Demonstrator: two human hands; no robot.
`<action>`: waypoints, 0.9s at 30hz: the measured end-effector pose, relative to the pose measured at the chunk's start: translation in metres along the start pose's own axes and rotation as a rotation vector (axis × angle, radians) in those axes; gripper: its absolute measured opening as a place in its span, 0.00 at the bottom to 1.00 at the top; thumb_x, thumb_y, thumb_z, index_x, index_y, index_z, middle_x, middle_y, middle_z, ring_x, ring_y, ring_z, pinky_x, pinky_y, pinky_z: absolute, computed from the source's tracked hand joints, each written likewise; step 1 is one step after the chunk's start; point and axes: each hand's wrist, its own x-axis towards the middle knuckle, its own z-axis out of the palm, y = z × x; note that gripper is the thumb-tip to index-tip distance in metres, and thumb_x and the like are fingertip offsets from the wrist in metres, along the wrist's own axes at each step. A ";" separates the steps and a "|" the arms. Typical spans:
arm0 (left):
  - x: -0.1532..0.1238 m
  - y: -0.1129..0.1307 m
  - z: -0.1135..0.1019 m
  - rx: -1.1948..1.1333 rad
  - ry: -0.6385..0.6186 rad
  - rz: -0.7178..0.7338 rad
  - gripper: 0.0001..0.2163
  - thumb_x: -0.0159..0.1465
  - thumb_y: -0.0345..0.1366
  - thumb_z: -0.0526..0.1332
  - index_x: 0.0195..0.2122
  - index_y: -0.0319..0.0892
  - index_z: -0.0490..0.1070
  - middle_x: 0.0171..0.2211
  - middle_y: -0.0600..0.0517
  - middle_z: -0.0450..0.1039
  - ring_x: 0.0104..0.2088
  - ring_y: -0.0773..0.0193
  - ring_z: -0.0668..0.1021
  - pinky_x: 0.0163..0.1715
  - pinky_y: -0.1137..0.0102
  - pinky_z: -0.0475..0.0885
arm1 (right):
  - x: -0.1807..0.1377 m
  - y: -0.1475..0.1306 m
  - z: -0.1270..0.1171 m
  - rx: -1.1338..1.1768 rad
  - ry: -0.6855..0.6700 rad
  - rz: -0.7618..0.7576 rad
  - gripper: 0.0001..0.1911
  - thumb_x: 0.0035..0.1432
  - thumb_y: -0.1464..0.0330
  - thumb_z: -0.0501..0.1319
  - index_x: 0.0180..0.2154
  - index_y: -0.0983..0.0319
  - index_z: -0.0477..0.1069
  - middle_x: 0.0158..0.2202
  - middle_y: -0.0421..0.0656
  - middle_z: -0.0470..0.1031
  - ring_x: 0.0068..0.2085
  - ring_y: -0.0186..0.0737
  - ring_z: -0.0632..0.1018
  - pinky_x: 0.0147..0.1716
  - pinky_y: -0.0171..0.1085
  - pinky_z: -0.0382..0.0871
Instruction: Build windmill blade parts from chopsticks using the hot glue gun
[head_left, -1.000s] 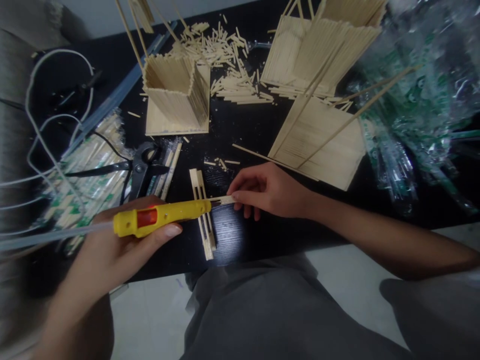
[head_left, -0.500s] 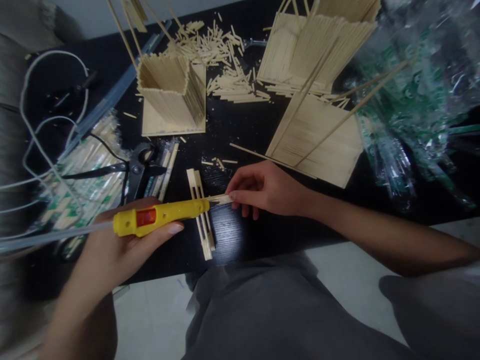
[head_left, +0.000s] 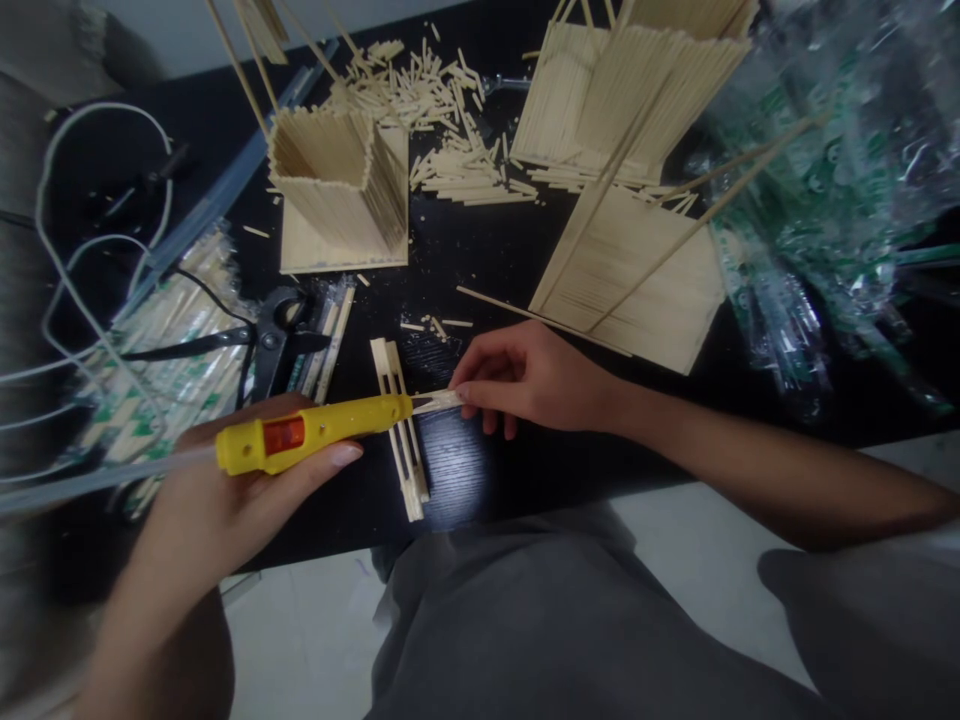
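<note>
My left hand (head_left: 225,490) is wrapped round a yellow glue gun (head_left: 311,435) with a red trigger, its nozzle pointing right. The nozzle tip touches the end of a short wooden stick (head_left: 439,401) that my right hand (head_left: 532,380) pinches between thumb and fingers. Both meet just above a small ladder-like frame of sticks (head_left: 401,430) lying on the black table (head_left: 480,270) near its front edge.
A square stick box (head_left: 337,175) stands on a stick panel at the back left. Flat stick panels (head_left: 637,270) and long skewers lie at the right. Cut stick pieces (head_left: 450,130), black cutters (head_left: 262,335), white cable (head_left: 82,290), wrapped chopsticks (head_left: 172,350) and plastic wrappers (head_left: 825,200) surround them.
The glue gun has drawn slightly to the left along the stick. My right hand keeps its pinch on the stick in the same place.
</note>
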 end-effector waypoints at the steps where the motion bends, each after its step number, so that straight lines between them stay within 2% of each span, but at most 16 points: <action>1: 0.000 0.000 0.000 -0.002 -0.017 0.006 0.17 0.69 0.54 0.67 0.31 0.46 0.76 0.24 0.58 0.77 0.18 0.68 0.76 0.18 0.76 0.70 | 0.000 0.000 0.000 0.003 -0.002 -0.001 0.03 0.60 0.73 0.70 0.35 0.65 0.77 0.28 0.41 0.82 0.23 0.32 0.80 0.17 0.28 0.75; 5: -0.002 0.000 -0.001 -0.010 -0.086 0.049 0.15 0.71 0.51 0.64 0.34 0.46 0.76 0.27 0.58 0.78 0.21 0.68 0.78 0.20 0.77 0.71 | 0.000 0.000 0.000 0.001 -0.006 -0.005 0.03 0.60 0.73 0.70 0.36 0.65 0.78 0.27 0.40 0.82 0.23 0.32 0.80 0.17 0.28 0.75; 10: -0.004 -0.003 0.001 0.003 -0.072 0.037 0.14 0.71 0.51 0.65 0.38 0.46 0.76 0.32 0.57 0.80 0.25 0.67 0.80 0.24 0.76 0.73 | 0.000 0.001 0.000 -0.001 -0.002 -0.015 0.03 0.60 0.72 0.70 0.35 0.65 0.77 0.28 0.41 0.82 0.23 0.32 0.79 0.17 0.28 0.75; 14: -0.005 -0.004 0.000 -0.004 -0.074 0.016 0.14 0.71 0.50 0.65 0.35 0.46 0.76 0.31 0.57 0.80 0.24 0.67 0.80 0.22 0.76 0.72 | 0.000 0.001 0.000 0.006 -0.004 -0.015 0.03 0.60 0.72 0.69 0.35 0.65 0.77 0.27 0.40 0.82 0.23 0.32 0.79 0.17 0.28 0.75; 21: -0.004 -0.003 0.000 -0.014 -0.052 0.008 0.14 0.70 0.51 0.66 0.35 0.47 0.77 0.30 0.57 0.80 0.23 0.67 0.80 0.21 0.75 0.73 | 0.000 0.000 0.001 0.011 0.005 -0.012 0.03 0.59 0.73 0.70 0.35 0.65 0.77 0.27 0.41 0.82 0.23 0.32 0.79 0.17 0.27 0.74; 25: -0.005 -0.003 0.001 -0.035 -0.082 -0.032 0.12 0.69 0.51 0.66 0.38 0.49 0.78 0.26 0.59 0.79 0.19 0.67 0.77 0.15 0.75 0.69 | 0.000 0.001 0.001 0.015 0.010 -0.014 0.03 0.59 0.74 0.70 0.34 0.65 0.77 0.27 0.40 0.82 0.22 0.32 0.79 0.16 0.28 0.74; 27: -0.005 -0.002 0.000 -0.047 -0.082 -0.031 0.12 0.69 0.51 0.66 0.37 0.49 0.78 0.26 0.59 0.79 0.20 0.66 0.78 0.16 0.75 0.70 | 0.001 0.002 0.001 0.012 0.011 -0.019 0.03 0.60 0.74 0.70 0.34 0.65 0.77 0.27 0.40 0.82 0.22 0.32 0.79 0.16 0.28 0.74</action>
